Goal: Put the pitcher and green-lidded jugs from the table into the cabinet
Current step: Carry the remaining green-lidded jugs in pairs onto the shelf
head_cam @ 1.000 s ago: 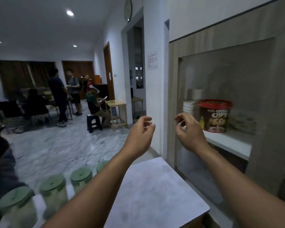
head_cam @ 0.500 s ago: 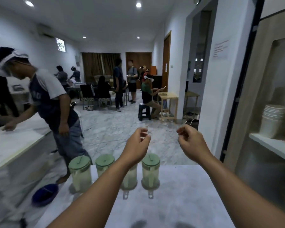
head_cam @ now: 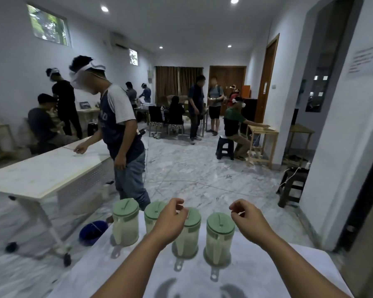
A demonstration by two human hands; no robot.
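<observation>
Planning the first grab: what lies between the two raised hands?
In the head view, between left hand and right hand stands the rightmost translucent green-lidded jug on the white marble-patterned table.

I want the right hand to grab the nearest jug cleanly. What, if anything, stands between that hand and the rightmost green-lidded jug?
Nothing visible does. The right hand hovers empty just above and right of the rightmost jug, with only open air between them. The neighbouring jug stands apart on its left.

We saw four translucent plastic jugs (head_cam: 219, 239) with matt green lids (head_cam: 220, 222) on a glossy, marble-patterned desk (head_cam: 267, 274); beyond it the floor (head_cam: 192, 175) was polished marble.
</observation>
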